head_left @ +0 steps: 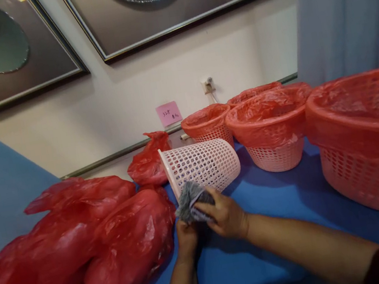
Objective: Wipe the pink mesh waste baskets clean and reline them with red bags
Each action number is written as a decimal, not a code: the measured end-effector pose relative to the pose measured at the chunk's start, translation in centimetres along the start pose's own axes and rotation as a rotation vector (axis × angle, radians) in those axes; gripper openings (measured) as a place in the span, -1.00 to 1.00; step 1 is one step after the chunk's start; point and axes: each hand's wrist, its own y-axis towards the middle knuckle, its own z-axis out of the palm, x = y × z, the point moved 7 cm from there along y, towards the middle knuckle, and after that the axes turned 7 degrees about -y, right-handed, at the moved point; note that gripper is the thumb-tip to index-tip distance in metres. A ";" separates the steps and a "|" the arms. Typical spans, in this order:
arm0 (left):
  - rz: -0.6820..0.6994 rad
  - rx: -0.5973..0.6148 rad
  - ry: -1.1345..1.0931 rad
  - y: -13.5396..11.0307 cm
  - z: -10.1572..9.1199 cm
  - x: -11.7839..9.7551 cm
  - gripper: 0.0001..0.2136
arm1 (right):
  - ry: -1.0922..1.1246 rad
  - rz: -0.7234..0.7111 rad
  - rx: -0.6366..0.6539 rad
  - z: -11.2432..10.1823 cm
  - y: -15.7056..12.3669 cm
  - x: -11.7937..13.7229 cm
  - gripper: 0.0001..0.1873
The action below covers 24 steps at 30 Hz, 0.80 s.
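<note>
Basket lies sideways, likely exposing its side; right hand clutches cloth; left hand half hidden, grip unclear

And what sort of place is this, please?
Probably an indoor workroom: framed pictures hang on the wall, and a blue surface holds several red-lined baskets and bulging red bags. Its exact use is unclear.
</note>
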 end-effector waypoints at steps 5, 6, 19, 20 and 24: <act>-0.186 0.065 -0.187 -0.6 1.0 0.9 -0.64 | -0.115 0.596 -0.340 -3.4 -1.1 -11.4 -0.40; -0.191 0.061 -0.192 -0.5 1.1 0.9 -0.63 | -0.123 0.695 -0.380 -3.7 -1.9 -12.9 -0.42; -0.178 0.139 -0.033 -0.7 2.3 -0.3 -0.77 | 0.105 0.014 0.013 -1.8 -0.6 -2.1 -0.31; -0.179 0.141 -0.031 -0.7 2.3 -0.4 -0.76 | 0.108 0.024 0.013 -1.8 -0.6 -2.5 -0.31; -0.181 0.131 -0.049 -0.6 2.2 0.0 -0.60 | 0.023 0.427 -0.147 -2.9 -0.8 -9.0 -0.39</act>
